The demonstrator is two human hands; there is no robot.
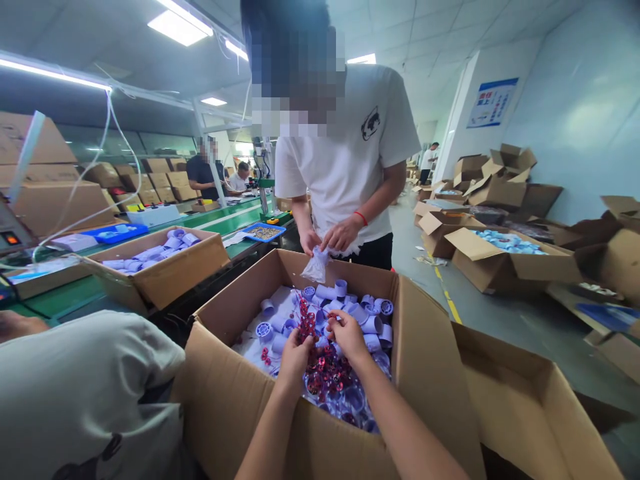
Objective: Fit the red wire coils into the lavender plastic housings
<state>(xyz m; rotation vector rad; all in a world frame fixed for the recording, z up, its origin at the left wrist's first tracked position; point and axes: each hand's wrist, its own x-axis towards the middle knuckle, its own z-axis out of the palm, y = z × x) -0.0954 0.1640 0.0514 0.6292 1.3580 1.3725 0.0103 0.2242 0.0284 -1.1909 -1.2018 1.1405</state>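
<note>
A large open cardboard box (425, 360) holds many lavender plastic cylinders (371, 325) and clear plastic bags. Small red round parts with thin wires (330, 373) lie in a heap among them. Over the heap, my left hand (296, 357) has its fingers closed round a bunch of the red parts (306, 320). My right hand (345, 333), just to the right of that bunch, pinches a small red part between thumb and fingers.
Across the box a person (345, 160) in a white shirt holds a clear bag (316, 265) above its far edge. Another person's sleeve (90, 380) is close on the left. A smaller box of cylinders (175, 277) stands by the green conveyor (210, 219); an open carton (530, 400) is at right.
</note>
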